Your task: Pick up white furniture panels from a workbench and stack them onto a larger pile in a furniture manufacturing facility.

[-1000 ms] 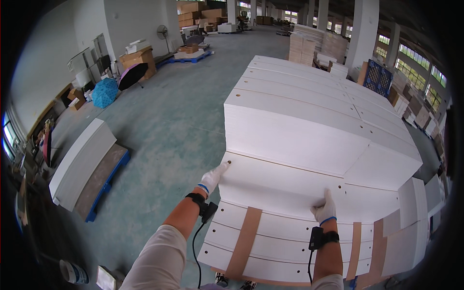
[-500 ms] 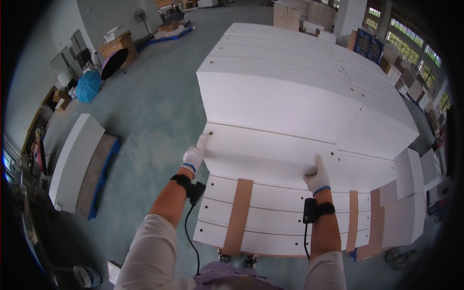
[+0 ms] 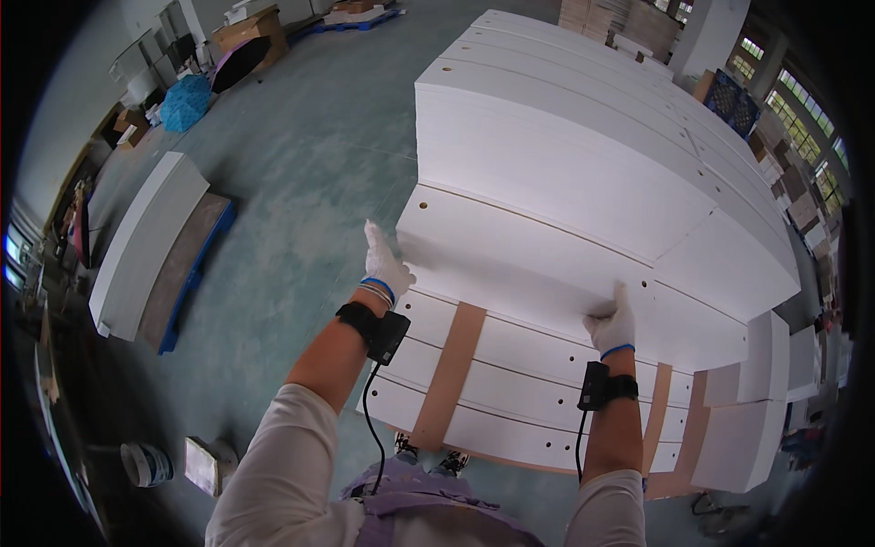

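White panel (image 3: 510, 255) lies just right of the left hand (image 3: 386, 263), whose thumb and fingers spread apart, and under the right hand's (image 3: 612, 328) upper finger; that grip I can't tell. Edge-handling seems underway; shifting it calls for matched holds.

White panels (image 3: 519, 251) appeared smooth, matt; brown strips (image 3: 451, 374) resembled matt cardboard; gloves (image 3: 615, 330) were knitted cloth.

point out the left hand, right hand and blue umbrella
left hand (image 3: 387, 266): head view, on the back of its white glove
right hand (image 3: 615, 328): head view, on the back of its white glove
blue umbrella (image 3: 186, 103): head view, on the canopy's middle
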Motion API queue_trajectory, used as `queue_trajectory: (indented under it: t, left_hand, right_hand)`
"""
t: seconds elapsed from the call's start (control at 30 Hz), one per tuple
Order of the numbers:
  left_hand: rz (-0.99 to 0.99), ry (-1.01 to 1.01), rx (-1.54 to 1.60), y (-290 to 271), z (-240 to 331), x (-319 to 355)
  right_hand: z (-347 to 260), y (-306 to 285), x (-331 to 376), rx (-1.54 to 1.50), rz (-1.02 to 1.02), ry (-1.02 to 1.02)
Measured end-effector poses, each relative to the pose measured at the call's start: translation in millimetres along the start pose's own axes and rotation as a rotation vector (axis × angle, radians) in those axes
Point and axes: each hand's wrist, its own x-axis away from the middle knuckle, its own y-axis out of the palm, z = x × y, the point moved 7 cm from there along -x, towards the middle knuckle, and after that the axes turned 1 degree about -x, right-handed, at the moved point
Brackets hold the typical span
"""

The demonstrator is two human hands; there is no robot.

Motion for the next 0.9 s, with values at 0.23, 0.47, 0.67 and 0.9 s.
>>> queue_trajectory:
  t: [0.23, 0.47, 0.67, 0.9]
  left_hand:
    - [-0.402, -0.035, -0.018, 73.3, 13.9, 34.0]
    - [-0.159, -0.027, -0.197, 63.6, 21.3, 24.2]
    - [-0.238, -0.043, -0.242, 61.2, 19.8, 12.0]
    - [-0.237, 0.036, -0.501, 60.3, 23.3, 23.3]
  right_hand:
    - [-11.1, -11.5, -11.1, 0.649, -0.111, -0.511]
    - [-9.8, 0.8, 10.8, 0.559, 0.097, -0.235]
    - [-2.4, 6.5, 14.0, 0.189, 0.223, -0.135]
    - [2.1, 5.7, 1.4, 0.250, 0.342, -0.154]
